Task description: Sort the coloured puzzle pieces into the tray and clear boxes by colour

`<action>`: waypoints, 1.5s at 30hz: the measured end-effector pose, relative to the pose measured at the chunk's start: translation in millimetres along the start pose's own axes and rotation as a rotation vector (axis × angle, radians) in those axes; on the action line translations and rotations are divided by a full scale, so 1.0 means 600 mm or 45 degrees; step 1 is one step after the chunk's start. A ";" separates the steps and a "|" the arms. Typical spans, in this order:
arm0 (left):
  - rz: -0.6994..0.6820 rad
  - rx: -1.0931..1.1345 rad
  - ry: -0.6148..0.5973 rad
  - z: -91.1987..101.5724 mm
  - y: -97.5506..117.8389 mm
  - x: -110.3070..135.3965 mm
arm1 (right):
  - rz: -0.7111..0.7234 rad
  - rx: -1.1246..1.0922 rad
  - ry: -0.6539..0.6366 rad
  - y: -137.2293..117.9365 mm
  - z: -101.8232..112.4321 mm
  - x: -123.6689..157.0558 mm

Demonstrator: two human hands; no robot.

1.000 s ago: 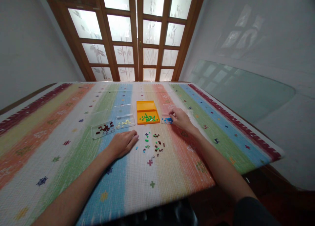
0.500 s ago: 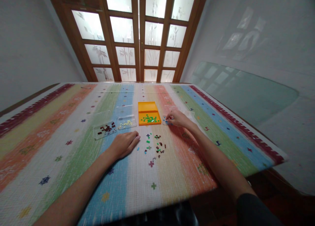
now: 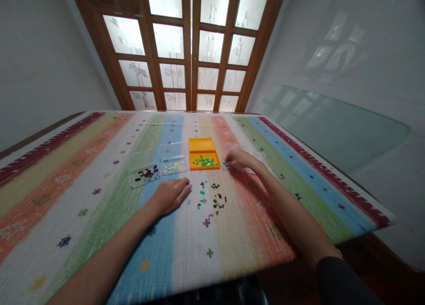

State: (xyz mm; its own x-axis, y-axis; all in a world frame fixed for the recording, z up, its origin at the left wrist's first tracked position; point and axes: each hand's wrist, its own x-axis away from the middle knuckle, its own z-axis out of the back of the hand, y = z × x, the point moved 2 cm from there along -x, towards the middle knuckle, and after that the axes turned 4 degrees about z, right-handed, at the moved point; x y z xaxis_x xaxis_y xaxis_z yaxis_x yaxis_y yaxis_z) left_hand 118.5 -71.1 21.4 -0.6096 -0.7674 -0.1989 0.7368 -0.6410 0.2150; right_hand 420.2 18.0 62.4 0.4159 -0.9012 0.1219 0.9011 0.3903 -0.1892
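My right hand [image 3: 239, 159] reaches over a clear plastic box [image 3: 226, 168] with a few small blue pieces in it. Its fingers are pinched together, and whatever lies between them is too small to make out. On the cloth, my left hand [image 3: 170, 194] rests with fingers curled and pressed together; their inner side is hidden. Just right of it lie scattered small toy bricks: green [image 3: 202, 192], brown [image 3: 215, 201] and light blue [image 3: 189, 202]. Beyond them an orange box [image 3: 201, 144] with its lid laid back holds many green pieces [image 3: 203, 161].
Left of the orange box stand two clear boxes, one with pale yellow pieces [image 3: 173, 167], the other with dark brown bricks [image 3: 146, 175]. A striped tablecloth [image 3: 109, 216] covers the table. Wood-framed glass doors [image 3: 192, 52] are behind it, and a wall [image 3: 348, 52] rises at right.
My right hand has dipped slightly lower into the clear box, its fingers drawn closer together. The whole view has shifted a little. My left hand stays in place.
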 end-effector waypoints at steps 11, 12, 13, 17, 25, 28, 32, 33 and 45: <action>-0.001 -0.026 -0.022 0.003 0.003 0.000 | 0.001 -0.133 0.225 -0.004 0.005 0.024; -0.002 -0.028 -0.019 0.003 0.002 0.000 | 0.001 -0.151 0.238 -0.003 0.004 0.026; -0.001 -0.029 -0.019 0.003 0.002 0.000 | 0.000 -0.165 0.253 -0.003 0.003 0.027; 0.010 -0.020 -0.027 0.002 0.002 -0.001 | -0.012 -0.179 0.319 -0.001 -0.001 0.029; 0.021 -0.021 -0.037 0.001 0.002 0.000 | 0.017 -0.083 0.331 -0.003 -0.007 0.024; 0.022 -0.023 -0.046 0.001 0.001 0.000 | 0.035 -0.045 0.343 -0.001 -0.008 0.022; 0.016 -0.019 -0.037 0.002 0.000 -0.001 | 0.078 -0.025 0.341 0.000 -0.011 0.020; 0.013 -0.017 -0.033 0.002 0.000 -0.001 | 0.077 -0.029 0.333 0.000 -0.011 0.019; 0.006 0.007 -0.019 0.002 0.002 -0.001 | 0.118 -0.096 0.301 0.004 -0.012 0.016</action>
State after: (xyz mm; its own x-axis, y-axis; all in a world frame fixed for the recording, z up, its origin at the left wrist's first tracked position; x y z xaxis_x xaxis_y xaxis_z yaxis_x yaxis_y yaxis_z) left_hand 119.4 -71.7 23.0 -0.6104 -0.7704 -0.1840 0.7381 -0.6376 0.2209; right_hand 425.4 8.9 56.3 0.4481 -0.8846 -0.1290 0.8450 0.4662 -0.2619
